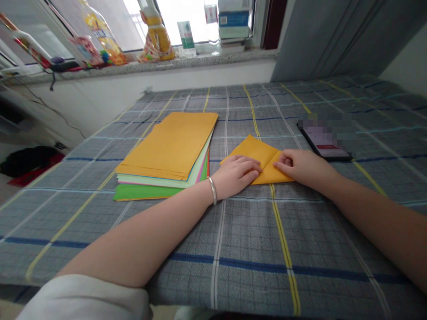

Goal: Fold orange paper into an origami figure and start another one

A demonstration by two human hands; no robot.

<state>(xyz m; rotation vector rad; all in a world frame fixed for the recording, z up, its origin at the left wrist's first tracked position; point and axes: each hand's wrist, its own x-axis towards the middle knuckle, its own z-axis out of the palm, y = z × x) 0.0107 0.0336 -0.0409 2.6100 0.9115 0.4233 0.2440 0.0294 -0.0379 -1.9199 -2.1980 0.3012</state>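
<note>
A folded sheet of orange paper (251,150) lies on the checked tablecloth, with a crease running through its right part. My left hand (236,174) rests over its left side, palm down, fingers stretched out across the paper. At the right edge my right hand (300,165) is closed, thumb and forefinger pinching the paper near the crease. Both hands hide parts of the sheet's lower and side edges. Left of my left hand sits a stack of coloured paper (170,142), orange on top with white, pink and green sheets beneath. A silver bangle (213,191) circles my left wrist.
A phone (325,140) lies on the tablecloth (187,275) beyond my right hand. Bottles (158,38), a green-and-white tube (186,35) and stacked boxes (234,20) stand on the windowsill (200,61) behind. A grey curtain (333,40) hangs at the back right.
</note>
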